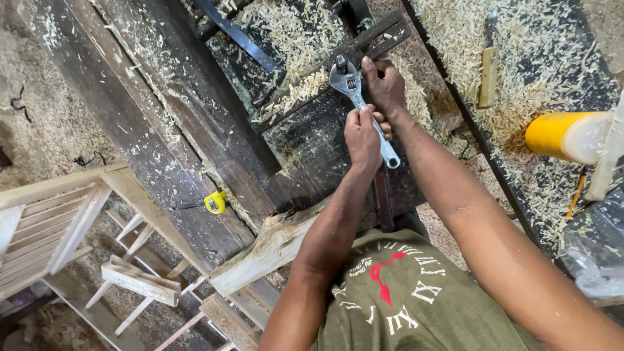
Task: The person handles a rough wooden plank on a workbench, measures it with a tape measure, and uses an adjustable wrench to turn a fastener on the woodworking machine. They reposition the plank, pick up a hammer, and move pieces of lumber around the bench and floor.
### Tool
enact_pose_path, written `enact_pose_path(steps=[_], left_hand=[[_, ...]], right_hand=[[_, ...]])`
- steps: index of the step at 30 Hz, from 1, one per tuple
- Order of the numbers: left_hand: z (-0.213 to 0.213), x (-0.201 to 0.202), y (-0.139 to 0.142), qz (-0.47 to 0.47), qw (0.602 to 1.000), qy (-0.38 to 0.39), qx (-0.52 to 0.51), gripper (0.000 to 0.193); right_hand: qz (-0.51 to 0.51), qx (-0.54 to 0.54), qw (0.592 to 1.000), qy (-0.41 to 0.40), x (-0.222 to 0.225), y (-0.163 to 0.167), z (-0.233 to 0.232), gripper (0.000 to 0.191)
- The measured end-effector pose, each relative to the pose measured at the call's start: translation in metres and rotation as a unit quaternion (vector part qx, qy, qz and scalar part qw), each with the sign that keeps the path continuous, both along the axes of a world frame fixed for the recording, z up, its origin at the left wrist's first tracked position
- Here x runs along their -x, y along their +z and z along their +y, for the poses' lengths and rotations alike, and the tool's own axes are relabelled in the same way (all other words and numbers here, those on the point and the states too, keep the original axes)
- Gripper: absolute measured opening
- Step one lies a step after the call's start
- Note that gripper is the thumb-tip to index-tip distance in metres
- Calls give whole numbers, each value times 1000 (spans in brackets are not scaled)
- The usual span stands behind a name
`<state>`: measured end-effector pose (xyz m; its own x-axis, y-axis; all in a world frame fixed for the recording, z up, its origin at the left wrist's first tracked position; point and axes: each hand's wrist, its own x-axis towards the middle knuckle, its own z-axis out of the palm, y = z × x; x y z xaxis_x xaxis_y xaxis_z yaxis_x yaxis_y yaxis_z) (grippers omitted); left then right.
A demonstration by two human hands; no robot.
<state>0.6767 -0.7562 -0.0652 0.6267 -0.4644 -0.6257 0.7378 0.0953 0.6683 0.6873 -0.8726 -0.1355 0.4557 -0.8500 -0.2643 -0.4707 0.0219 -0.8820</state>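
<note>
While both hands grip, wrench (pixel 356 97) points away.

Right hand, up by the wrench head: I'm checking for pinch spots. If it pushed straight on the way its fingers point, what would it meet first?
Probably the dark metal bar just beyond the right hand, where the adjustable wrench grips a bolt; depth is unclear.

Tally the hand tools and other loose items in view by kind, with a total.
Adjustable wrench, held by left hand and right hand: 1
Yellow tape measure: 1
Wooden-handled tool: 1
Yellow cylinder: 1
Total: 4
</note>
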Motion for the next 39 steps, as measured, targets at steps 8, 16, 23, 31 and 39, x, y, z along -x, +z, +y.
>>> enact_pose_path(steps=[8,16,23,31,39], left_hand=[[-6,-3,5,15,1000,8,-15,17],[-8,-1,13,9,1000,11,-16,18],[-2,-5,17,52,999,11,10,19],[-4,-6,14,22,1000,-2,-20,26],[-1,-12,18,-25,997,-38,-66,26]], right_hand=[[-18,51,998,27,-7,6,0,67],[63,-12,998,22,-6,11,-1,72],[16,-13,1000,12,-7,22,1,73],[58,-9,998,4,-8,13,-1,79],[56,-56,997,11,-5,24,-1,77]])
